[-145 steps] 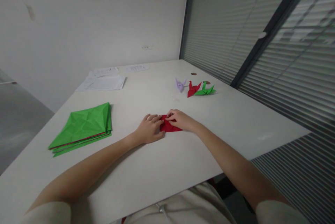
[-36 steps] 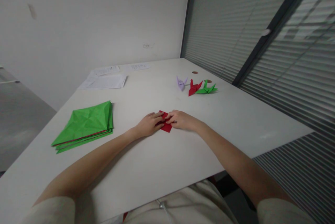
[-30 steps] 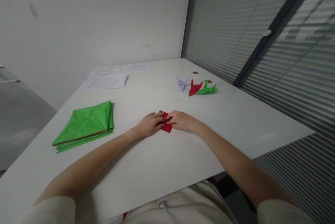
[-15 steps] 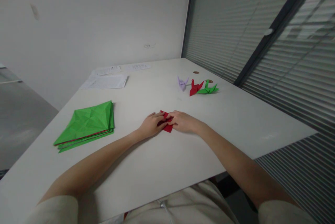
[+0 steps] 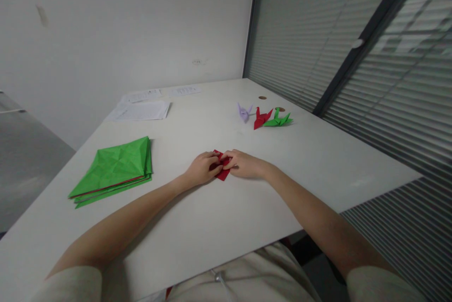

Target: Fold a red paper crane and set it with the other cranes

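Note:
A small piece of red origami paper [image 5: 222,176], folded into a compact shape, lies on the white table in front of me. From the left side, my left hand [image 5: 202,168] has its fingers closed over the paper's edge. Opposite it, my right hand [image 5: 243,164] pinches the paper with thumb and fingertips. Both hands rest low on the table, their fingertips almost meeting. Much of the paper is covered by the fingers, so its exact folds cannot be made out.
Left of my arms lies a stack of creased green paper [image 5: 118,165] with a red layer in it. Folded cranes in lilac [image 5: 244,112], red [image 5: 262,118] and green [image 5: 278,119] stand at the back right. Printed sheets [image 5: 144,110] lie near the wall, and blinds [image 5: 293,43] line the right.
The whole view has shifted slightly. My right thumb and fingers have moved a little on the red paper; both hands keep hold of it.

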Demonstrator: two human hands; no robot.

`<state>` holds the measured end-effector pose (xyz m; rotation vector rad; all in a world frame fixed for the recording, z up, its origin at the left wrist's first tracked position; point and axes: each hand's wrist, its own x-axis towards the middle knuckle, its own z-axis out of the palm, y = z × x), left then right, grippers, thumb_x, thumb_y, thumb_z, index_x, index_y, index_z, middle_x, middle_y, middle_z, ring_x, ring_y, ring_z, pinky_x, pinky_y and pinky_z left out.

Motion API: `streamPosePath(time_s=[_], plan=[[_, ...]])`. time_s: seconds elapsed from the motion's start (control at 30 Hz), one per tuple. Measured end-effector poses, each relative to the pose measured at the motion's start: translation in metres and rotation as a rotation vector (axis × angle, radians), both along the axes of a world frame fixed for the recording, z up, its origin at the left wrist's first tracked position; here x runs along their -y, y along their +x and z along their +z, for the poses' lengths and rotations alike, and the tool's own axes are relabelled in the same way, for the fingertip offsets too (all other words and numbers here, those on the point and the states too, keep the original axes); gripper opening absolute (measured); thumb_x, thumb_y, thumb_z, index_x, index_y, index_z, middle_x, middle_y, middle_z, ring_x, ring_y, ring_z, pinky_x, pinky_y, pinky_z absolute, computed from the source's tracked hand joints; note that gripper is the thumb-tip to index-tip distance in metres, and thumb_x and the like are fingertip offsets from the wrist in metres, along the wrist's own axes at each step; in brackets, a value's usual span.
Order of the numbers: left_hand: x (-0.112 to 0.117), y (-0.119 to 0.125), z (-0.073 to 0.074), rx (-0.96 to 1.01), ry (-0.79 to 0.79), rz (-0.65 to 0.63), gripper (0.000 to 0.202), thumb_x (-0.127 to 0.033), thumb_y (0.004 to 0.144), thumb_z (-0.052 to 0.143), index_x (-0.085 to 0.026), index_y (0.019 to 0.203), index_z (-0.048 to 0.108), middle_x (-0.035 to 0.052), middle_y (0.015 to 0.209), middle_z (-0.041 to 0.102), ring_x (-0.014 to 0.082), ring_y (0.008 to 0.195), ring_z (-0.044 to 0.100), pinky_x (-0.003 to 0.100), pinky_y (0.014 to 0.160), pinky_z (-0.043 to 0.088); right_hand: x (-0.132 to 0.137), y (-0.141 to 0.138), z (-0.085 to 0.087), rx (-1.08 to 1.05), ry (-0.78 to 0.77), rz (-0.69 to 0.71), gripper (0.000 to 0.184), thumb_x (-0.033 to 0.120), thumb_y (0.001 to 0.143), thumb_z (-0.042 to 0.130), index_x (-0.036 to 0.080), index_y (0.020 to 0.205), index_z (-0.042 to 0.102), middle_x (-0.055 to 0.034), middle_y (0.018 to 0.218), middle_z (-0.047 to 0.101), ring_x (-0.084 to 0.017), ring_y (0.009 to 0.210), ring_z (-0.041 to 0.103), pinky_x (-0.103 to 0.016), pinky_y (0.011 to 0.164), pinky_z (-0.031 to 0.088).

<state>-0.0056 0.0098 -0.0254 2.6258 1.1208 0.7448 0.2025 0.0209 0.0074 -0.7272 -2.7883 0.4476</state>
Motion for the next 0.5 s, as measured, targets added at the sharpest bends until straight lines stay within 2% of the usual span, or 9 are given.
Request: streamPosePath(time_s=[0.2, 0.37, 0.5], plan=[[-0.006, -0.004, -0.005, 0.061, -0.082, -0.007, 0.014, -0.028, 0.086, 0.057, -0.019, 0.08, 0.066, 0.0087, 0.105, 0.067, 0.0223, 0.105, 0.06, 0.038, 0.092, 0.048, -0.007, 0.007, -0.009, -0.058, -0.152, -0.031, 0.025, 0.015, 0.087, 0.055, 0.022, 0.101, 0.073, -0.0086, 0.123, 0.057, -0.02, 0.114, 0.052, -0.038, 0.104, 0.038], [-0.008, -0.003, -0.008, 0.063, -0.086, 0.014, 0.011, -0.028, 0.083, 0.06, -0.019, 0.079, 0.065, 0.0083, 0.107, 0.067, 0.0226, 0.108, 0.06, 0.036, 0.093, 0.047, -0.015, 0.006, -0.017, -0.221, -0.301, -0.076, 0.024, 0.015, 0.09, 0.05, 0.019, 0.098, 0.072, -0.0071, 0.108, 0.061, -0.015, 0.1, 0.058, -0.031, 0.094, 0.045], [-0.008, -0.002, -0.008, 0.044, -0.081, 0.024, 0.01, -0.028, 0.082, 0.061, -0.019, 0.079, 0.063, 0.0077, 0.105, 0.067, 0.0227, 0.105, 0.06, 0.036, 0.093, 0.046, -0.019, 0.001, -0.024, -0.273, -0.25, -0.171, 0.016, 0.016, 0.087, 0.057, 0.017, 0.093, 0.072, -0.0061, 0.094, 0.063, -0.016, 0.091, 0.059, -0.032, 0.087, 0.045]])
